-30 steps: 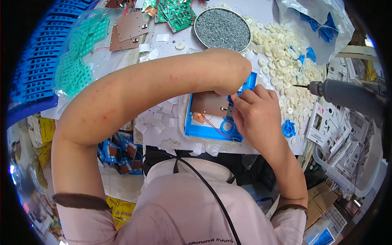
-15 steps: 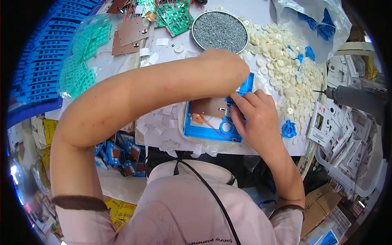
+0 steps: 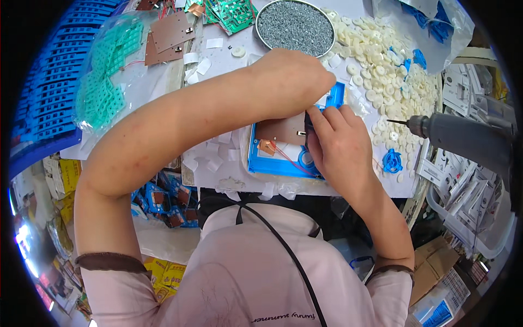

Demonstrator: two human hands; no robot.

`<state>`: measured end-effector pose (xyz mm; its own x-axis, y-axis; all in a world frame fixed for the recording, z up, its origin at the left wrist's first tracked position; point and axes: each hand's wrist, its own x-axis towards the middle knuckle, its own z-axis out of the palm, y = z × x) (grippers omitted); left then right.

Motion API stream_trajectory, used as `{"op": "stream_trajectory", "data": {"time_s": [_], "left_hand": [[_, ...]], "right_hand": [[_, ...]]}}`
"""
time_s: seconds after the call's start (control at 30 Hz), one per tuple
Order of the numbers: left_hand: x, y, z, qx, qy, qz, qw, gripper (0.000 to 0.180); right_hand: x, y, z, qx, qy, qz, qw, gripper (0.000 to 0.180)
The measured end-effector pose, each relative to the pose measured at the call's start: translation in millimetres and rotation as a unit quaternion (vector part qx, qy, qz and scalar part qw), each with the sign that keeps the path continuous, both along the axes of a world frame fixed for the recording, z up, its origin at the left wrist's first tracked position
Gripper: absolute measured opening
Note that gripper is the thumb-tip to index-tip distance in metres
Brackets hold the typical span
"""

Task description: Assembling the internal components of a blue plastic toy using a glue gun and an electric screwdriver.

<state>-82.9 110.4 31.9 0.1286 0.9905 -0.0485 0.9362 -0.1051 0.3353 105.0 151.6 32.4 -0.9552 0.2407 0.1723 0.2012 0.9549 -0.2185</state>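
A blue plastic casing lies on the paper-covered table in front of me, with a brown circuit board, a copper-coloured piece and red wires inside. My left hand reaches across the casing's far part. Its fingers are hidden behind the back of the hand. My right hand is at the casing's right side, fingers bent and thumb tucked toward the board. Something dark shows at its fingertips, too covered to name. To the right, a grey electric screwdriver points its thin bit toward my right hand.
Beyond my left hand stands a round bowl of small screws. Many cream plastic discs spread to its right, near a blue round part. Green circuit boards, teal mesh pieces and a blue crate are leftward. White panels fill a right-hand bin.
The view has shifted slightly, so the table appears higher. The electric screwdriver now reaches further left, closer to my right hand. Both hands remain at the casing.
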Motion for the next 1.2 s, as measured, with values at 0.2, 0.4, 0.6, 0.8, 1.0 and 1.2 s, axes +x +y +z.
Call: {"op": "stream_trajectory", "data": {"time_s": [0.2, 0.4, 0.6, 0.8, 1.0, 1.2], "left_hand": [[-4, 1, -8, 0.057, -0.082, 0.015, 0.995, 0.013], [-16, -69, 6, 0.193, -0.27, 0.207, 0.92, 0.008], [-16, -83, -11, 0.247, -0.223, 0.238, 0.913, 0.008], [-13, -34, -21, 0.239, -0.132, 0.19, 0.943, 0.017], [-6, -24, -27, 0.246, -0.07, 0.154, 0.954, 0.015], [-5, -29, -27, 0.27, -0.073, 0.148, 0.948, 0.009]], "right_hand": [[2, -14, -3, 0.081, -0.02, -0.011, 0.996, 0.04], [18, -3, 12, -0.088, 0.006, -0.025, 0.996, 0.049], [14, 0, 13, -0.053, 0.002, -0.013, 0.999, 0.043], [4, -6, 16, -0.009, -0.025, -0.011, 1.0, 0.04], [5, 12, 13, -0.121, 0.064, -0.057, 0.989, 0.027], [-32, 35, -4, -0.065, 0.152, -0.1, 0.981, 0.015]]}}
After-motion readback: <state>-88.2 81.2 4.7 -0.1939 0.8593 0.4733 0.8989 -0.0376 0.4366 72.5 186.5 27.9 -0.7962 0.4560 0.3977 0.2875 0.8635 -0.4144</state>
